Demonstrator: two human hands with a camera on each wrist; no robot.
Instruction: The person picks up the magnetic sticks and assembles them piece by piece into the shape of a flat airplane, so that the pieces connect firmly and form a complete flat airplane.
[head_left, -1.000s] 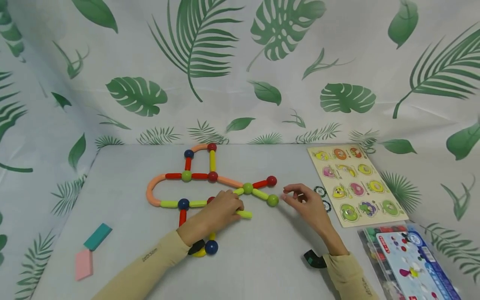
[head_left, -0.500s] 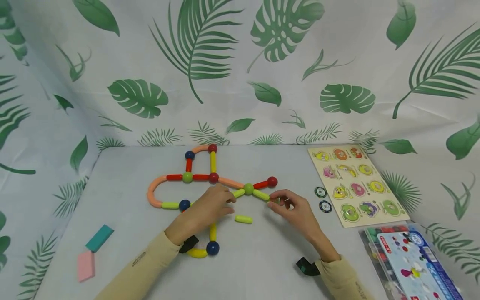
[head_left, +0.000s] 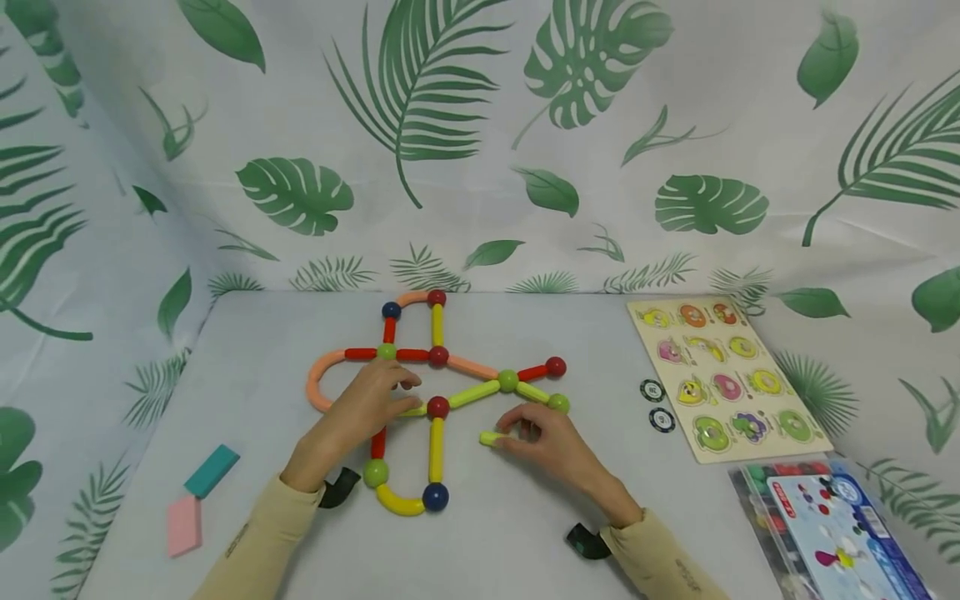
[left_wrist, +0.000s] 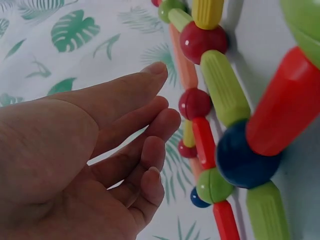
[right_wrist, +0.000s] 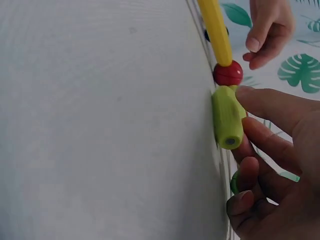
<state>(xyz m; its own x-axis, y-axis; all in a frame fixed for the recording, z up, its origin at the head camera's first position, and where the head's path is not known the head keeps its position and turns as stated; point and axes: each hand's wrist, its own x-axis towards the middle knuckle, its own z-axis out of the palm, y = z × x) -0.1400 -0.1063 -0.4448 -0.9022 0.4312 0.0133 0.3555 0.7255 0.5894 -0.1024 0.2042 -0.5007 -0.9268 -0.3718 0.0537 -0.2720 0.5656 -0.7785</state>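
Right at the fingertips of the right hand [head_left: 551, 446] sits a short lime-green rod [head_left: 491, 437], lying loose on the table [head_left: 525, 533]. Thumb and forefinger are pinched on its right end, rest of the fingers curled under. From the right wrist cam you can see the rod [right_wrist: 227, 117] end-on w/ a little hole in its face, fingers [right_wrist: 270, 107] wrapped along one side, a red ball [right_wrist: 228, 73] just past it.

Left hand [head_left: 367, 408] is over at about 9 o'clock from the rod, lying flat-ish on the stick-and-ball figure [head_left: 435, 392], fingers relaxed and straight, not gripping anything afaict. Its fingertips reach toward the yellow-green piece just left of the red ball [head_left: 438, 407] in the middle. Left wrist cam shows the palm [left_wrist: 75, 165] open, fingers loosely spread next to the rods.

Figure itself: orange curve at 9 o'clock, red + yellow rods crossing, green ball [head_left: 508, 381] w/ arms going off to a red ball [head_left: 556, 366] and a green ball [head_left: 558, 403] at roughly 1 o'clock from the loose rod. Blue ball [head_left: 436, 497] and a yellow curve at the bottom.

Further out: two poker chips [head_left: 657, 404] at 3 o'clock, then a wooden peg puzzle board [head_left: 723, 375], a plastic box [head_left: 817, 521] at 4 o'clock. Teal block [head_left: 212, 470] and pink block [head_left: 184, 525] way off at 8 o'clock.
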